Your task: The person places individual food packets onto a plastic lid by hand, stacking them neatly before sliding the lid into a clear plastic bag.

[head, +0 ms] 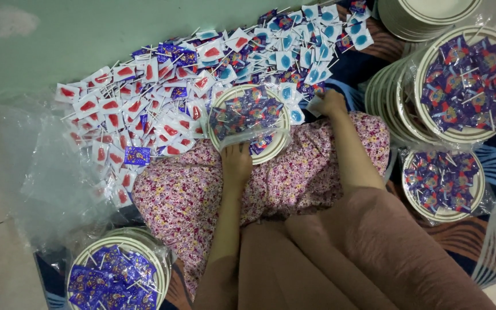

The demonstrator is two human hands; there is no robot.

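Observation:
A cream plate (pixel 275 150) rests on my lap, on floral cloth, with purple-wrapped lollipops in a clear plastic bag (pixel 247 113) on it. My left hand (pixel 236 162) grips the plate's near rim and the bag's edge. My right hand (pixel 329 103) reaches past the plate to the floor pile and closes on blue-and-white wrapped lollipops (pixel 308 63). A wide heap of red-and-white wrapped lollipops (pixel 139 109) lies to the left.
Stacked plates filled with bagged purple lollipops stand at the right (pixel 467 74), lower right (pixel 443 181) and lower left (pixel 116 275). Empty stacked plates (pixel 420 17) sit at top right. Loose clear plastic (pixel 47 172) lies on the tiled floor at left.

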